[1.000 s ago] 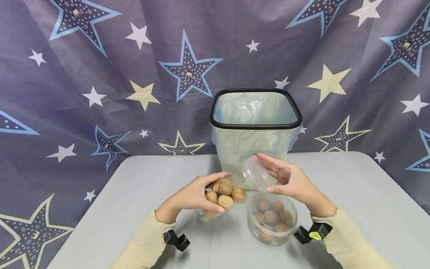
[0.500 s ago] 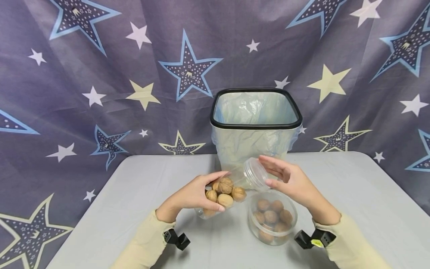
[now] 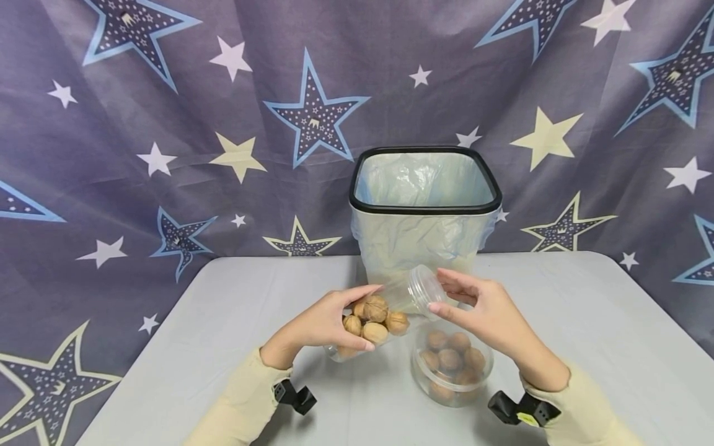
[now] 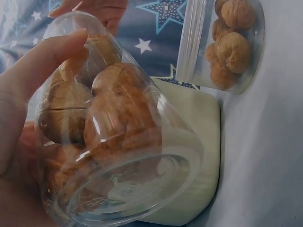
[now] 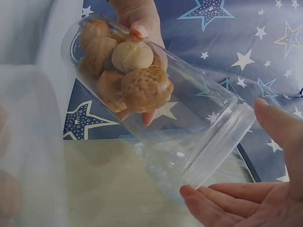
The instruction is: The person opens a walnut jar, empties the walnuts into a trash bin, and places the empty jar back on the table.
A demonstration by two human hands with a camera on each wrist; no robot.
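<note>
"Start at the left. What's there?"

"A cream sleeve (image 3: pixel 237 396) with a black wrist camera (image 3: pixel 286 391) at the cuff, above a pale grey table (image 3: pixel 167 384). Then the left hand (image 3: pixel 318 322), curled round a clear jar (image 3: pixel 397 297)."

"A proper hold?"

"Yes, thumb and fingers clasp the base half of the jar from opposite sides. It's held aslant, base to the left, other end slanting off to the right, with several walnuts (image 3: pixel 375 310) bunched towards the base (one noticeably paler than its neighbours)."

"And that other end?"

"A translucent lid (image 3: pixel 425 286) sits on it. Behind stands a pale bin (image 3: pixel 426 210) with a black rim, lined with a bluish bag (image 3: pixel 424 179)."

"Anything nearer the person?"

"A squat clear tub (image 3: pixel 457 398), upright on the table, with brown nuts (image 3: pixel 449 359) inside."

"Now the right hand?"

"The right hand (image 3: pixel 491 310) is at the lid, thumb and fingers spread towards opposite edges. I can't tell whether they pinch it or merely touch."

"And past that?"

"Another cream cuff (image 3: pixel 574 402), with a second black camera (image 3: pixel 503 407). A purple-grey cloth (image 3: pixel 357 37) printed with stars hangs behind everything."
</note>
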